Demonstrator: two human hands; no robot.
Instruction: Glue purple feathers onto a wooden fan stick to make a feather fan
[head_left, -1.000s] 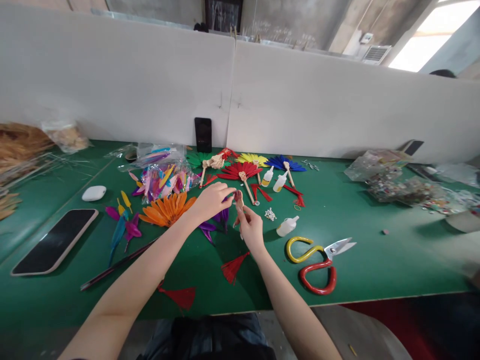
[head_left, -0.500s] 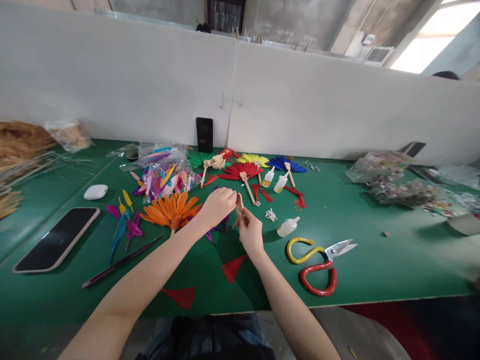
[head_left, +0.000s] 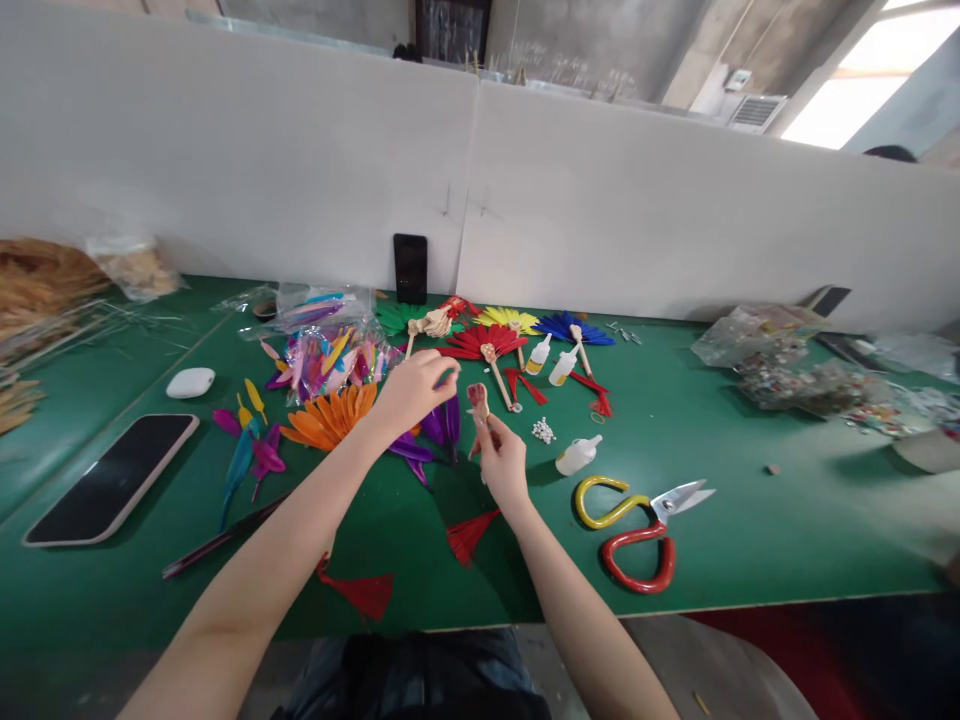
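My right hand (head_left: 502,455) is closed on a small wooden fan handle (head_left: 482,404), held upright with a dark reddish patch at its broad top. Below this hand a red tassel (head_left: 471,538) lies on the table; whether it is tied to the handle I cannot see. My left hand (head_left: 420,392) hovers to the left of the handle, apart from it. Its fingers are bent and pinched together, and anything between them is too small to make out. Under it are purple feathers (head_left: 442,428) and an orange feather fan (head_left: 334,420), partly hidden by my left arm.
Scissors (head_left: 645,530), a white glue bottle (head_left: 578,455) and white beads (head_left: 543,431) lie to the right. Finished-looking feather fans (head_left: 491,345) and two more bottles are behind. A phone (head_left: 112,480), loose feathers and tweezers (head_left: 217,545) lie left. A white partition (head_left: 300,170) bounds the back.
My left hand has moved left and away from the fan handle, uncovering its top and the purple feathers. My right hand holds the handle in nearly the same place.
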